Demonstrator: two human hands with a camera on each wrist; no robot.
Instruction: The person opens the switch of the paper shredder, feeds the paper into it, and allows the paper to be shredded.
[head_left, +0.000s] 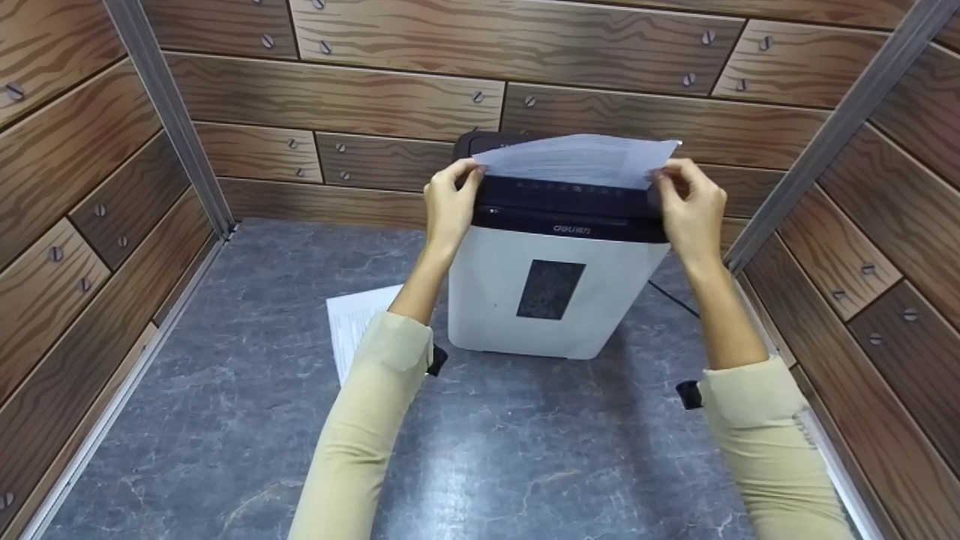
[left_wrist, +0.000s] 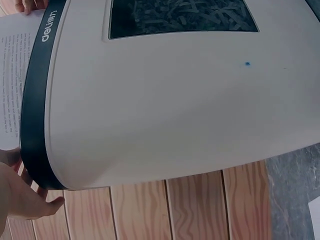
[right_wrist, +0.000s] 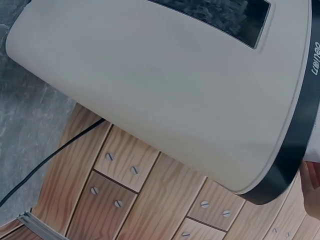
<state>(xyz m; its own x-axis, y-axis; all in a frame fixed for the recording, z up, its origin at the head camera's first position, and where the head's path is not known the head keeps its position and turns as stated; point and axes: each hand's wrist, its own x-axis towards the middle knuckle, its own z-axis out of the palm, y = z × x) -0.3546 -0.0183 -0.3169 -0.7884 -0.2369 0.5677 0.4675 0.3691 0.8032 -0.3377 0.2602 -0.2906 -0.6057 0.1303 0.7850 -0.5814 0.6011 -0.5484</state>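
A white paper shredder [head_left: 487,292] with a black top stands upright on the floor; shredded strips show through its dark window [left_wrist: 185,17]. Over its top, a printed sheet of paper [head_left: 577,159] is held up between both hands, its lower edge at the black top. My left hand [head_left: 451,202] pinches the sheet's left corner between thumb and fingers. At the right corner, my right hand [head_left: 691,210] pinches it the same way. Only part of the right hand [right_wrist: 311,192] appears at the edge of the right wrist view.
More printed paper [head_left: 352,322] lies on the grey marbled floor [head_left: 225,390], left of the shredder and partly behind the left forearm. A black cord [head_left: 675,298] runs out behind the shredder on the right. Wood-patterned walls [head_left: 360,97] with metal corner posts enclose the space.
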